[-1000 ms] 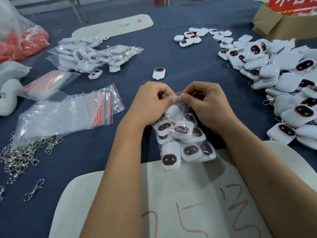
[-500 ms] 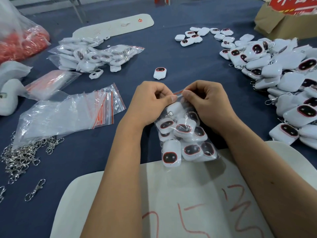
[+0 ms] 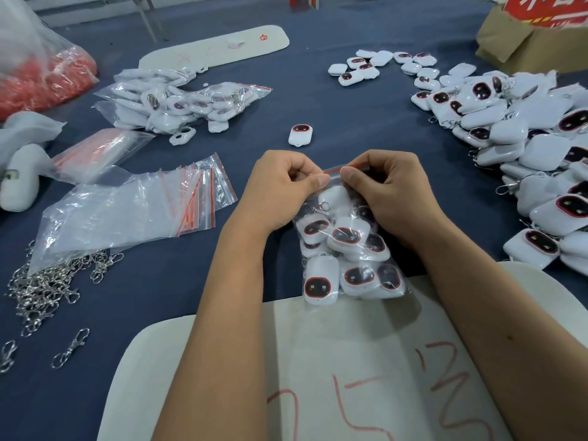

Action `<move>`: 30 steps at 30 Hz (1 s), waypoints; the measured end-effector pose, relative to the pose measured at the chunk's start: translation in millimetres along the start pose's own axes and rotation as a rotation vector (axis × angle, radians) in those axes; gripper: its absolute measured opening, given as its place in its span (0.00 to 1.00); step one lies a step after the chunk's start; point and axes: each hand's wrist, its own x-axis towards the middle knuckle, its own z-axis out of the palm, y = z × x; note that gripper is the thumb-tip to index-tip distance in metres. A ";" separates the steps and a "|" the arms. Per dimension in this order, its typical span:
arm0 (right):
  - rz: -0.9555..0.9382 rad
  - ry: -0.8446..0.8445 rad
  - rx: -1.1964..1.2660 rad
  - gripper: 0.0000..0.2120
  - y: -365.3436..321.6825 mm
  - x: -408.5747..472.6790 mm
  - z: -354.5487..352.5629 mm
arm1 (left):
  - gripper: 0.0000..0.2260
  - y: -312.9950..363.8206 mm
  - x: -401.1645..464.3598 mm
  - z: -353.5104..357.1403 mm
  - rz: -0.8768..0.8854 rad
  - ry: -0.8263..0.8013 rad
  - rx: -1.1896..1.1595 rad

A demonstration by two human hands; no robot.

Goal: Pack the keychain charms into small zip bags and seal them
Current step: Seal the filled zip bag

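both the left hand [image 3: 283, 189] and right hand [image 3: 386, 186] pinch the red zip strip of the filled zip bag [image 3: 346, 249], whose thin film looks slippery and floppy, best gripped along that stiffer top edge.

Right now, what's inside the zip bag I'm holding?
The zip bag holds white keychain charms with dark, red-rimmed faces, piled up, plus a metal ring. The left hand and right hand pinch its top; charms underneath are hidden, so no count.

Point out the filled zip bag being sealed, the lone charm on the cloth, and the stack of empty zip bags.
filled zip bag [image 3: 346, 249], head view, on its clear front.
lone charm [image 3: 300, 134], head view, on its face.
stack of empty zip bags [image 3: 133, 211], head view, on clear plastic.
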 end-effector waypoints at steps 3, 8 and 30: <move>0.006 0.022 0.015 0.08 -0.6 -0.3 0.6 | 0.05 -0.5 0.2 2.1 0.003 0.026 -0.023; 0.022 0.050 0.050 0.08 -0.6 0.2 -0.2 | 0.05 -5.3 -0.4 -1.4 -0.026 0.040 -0.076; 0.073 0.099 0.114 0.09 3.6 2.8 -1.1 | 0.07 -10.4 -3.0 -8.4 -0.058 0.082 -0.147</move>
